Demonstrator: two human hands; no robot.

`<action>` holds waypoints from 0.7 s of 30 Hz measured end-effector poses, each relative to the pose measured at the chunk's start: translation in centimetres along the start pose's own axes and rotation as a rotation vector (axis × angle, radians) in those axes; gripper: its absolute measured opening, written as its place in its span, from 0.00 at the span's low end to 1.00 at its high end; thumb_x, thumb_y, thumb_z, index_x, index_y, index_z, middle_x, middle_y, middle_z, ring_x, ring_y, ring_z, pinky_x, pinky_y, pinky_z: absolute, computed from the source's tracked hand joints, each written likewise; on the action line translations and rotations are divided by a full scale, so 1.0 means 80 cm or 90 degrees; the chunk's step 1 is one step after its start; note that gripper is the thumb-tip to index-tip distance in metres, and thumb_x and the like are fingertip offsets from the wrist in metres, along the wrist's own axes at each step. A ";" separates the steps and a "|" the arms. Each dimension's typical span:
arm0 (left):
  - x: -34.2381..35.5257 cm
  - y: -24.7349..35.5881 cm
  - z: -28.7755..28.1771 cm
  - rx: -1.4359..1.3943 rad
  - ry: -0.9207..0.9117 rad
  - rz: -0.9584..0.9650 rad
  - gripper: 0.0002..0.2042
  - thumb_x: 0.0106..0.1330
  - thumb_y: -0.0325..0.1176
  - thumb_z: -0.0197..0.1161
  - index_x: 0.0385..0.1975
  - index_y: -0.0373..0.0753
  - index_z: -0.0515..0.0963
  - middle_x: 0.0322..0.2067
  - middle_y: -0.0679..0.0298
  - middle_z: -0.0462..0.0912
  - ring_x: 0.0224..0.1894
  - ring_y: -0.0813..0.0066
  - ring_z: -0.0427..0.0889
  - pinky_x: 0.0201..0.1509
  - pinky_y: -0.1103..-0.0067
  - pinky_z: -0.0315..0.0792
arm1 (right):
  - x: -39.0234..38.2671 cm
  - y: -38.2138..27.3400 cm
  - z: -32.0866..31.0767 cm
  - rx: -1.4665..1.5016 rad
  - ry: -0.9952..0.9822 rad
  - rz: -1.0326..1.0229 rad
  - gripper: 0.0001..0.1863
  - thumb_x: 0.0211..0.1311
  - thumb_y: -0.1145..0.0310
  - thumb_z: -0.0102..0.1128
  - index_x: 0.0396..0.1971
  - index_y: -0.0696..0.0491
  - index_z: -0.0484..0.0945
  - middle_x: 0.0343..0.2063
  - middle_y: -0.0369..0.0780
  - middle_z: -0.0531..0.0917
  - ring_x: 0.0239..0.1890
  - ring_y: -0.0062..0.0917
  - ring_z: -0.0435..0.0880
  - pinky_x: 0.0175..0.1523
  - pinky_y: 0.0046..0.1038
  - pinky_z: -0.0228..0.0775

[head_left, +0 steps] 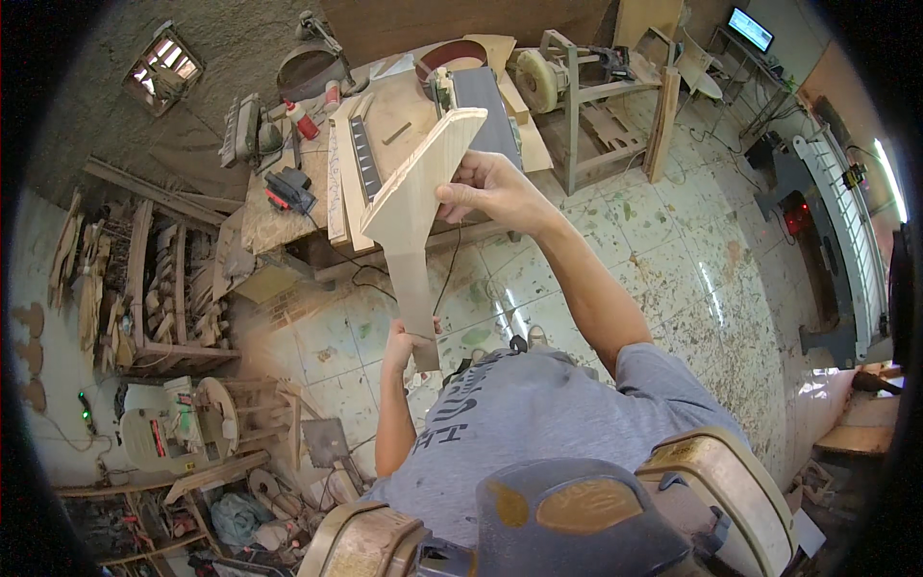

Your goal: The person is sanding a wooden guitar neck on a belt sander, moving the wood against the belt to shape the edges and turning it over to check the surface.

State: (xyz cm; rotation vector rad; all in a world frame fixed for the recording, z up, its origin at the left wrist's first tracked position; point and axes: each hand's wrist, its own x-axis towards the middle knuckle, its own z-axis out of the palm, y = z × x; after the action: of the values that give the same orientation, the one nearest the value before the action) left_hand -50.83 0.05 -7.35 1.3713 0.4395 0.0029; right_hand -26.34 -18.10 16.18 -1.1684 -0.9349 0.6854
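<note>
A long pale wooden piece (420, 192), narrow below and widening to an angled head, is held up lengthwise in front of my body. My right hand (486, 192) is closed on its upper part, thumb along the near face. Lower down, my left hand (404, 341) grips the narrow end, its fingers partly behind the wood. Beyond the piece, on the workbench (264, 216), lie pale boards (341, 221), a dark jig with triangular teeth (363, 159), a red-and-black power tool (288, 190) and a red bottle (301, 119).
A sanding machine (466, 91) and wooden stand (615, 82) are at the back. A large grey machine (836, 250) stands right, beside the tiled floor (673, 269). Racks of offcuts (173, 288) fill the left. A monitor (750, 29) is at back right; cables (370, 271) hang below the bench.
</note>
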 end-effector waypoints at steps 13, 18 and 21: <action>0.002 -0.013 -0.005 0.024 0.000 -0.001 0.22 0.39 0.21 0.59 0.40 0.32 0.85 0.32 0.61 0.87 0.36 0.72 0.84 0.45 0.76 0.75 | -0.011 -0.003 -0.003 -0.022 -0.015 0.013 0.21 0.66 0.63 0.67 0.52 0.62 0.76 0.42 0.41 0.85 0.40 0.21 0.85 0.42 0.23 0.81; 0.001 -0.012 -0.005 0.043 0.000 -0.001 0.20 0.44 0.22 0.59 0.40 0.32 0.86 0.33 0.62 0.88 0.37 0.74 0.84 0.45 0.77 0.75 | -0.018 -0.003 -0.003 0.002 -0.032 0.012 0.23 0.65 0.62 0.68 0.53 0.62 0.76 0.43 0.42 0.85 0.41 0.22 0.85 0.43 0.23 0.80; 0.000 -0.011 -0.003 0.063 0.010 0.015 0.19 0.47 0.23 0.60 0.41 0.33 0.86 0.33 0.62 0.88 0.36 0.75 0.84 0.45 0.78 0.76 | -0.019 0.000 -0.007 -0.020 -0.045 0.015 0.24 0.64 0.61 0.69 0.53 0.62 0.76 0.43 0.42 0.85 0.41 0.23 0.85 0.44 0.24 0.80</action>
State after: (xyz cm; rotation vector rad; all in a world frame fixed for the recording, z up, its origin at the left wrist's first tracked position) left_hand -51.13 0.12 -8.20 1.4749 0.4417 0.0122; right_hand -26.56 -19.65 15.70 -1.1911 -0.9948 0.7377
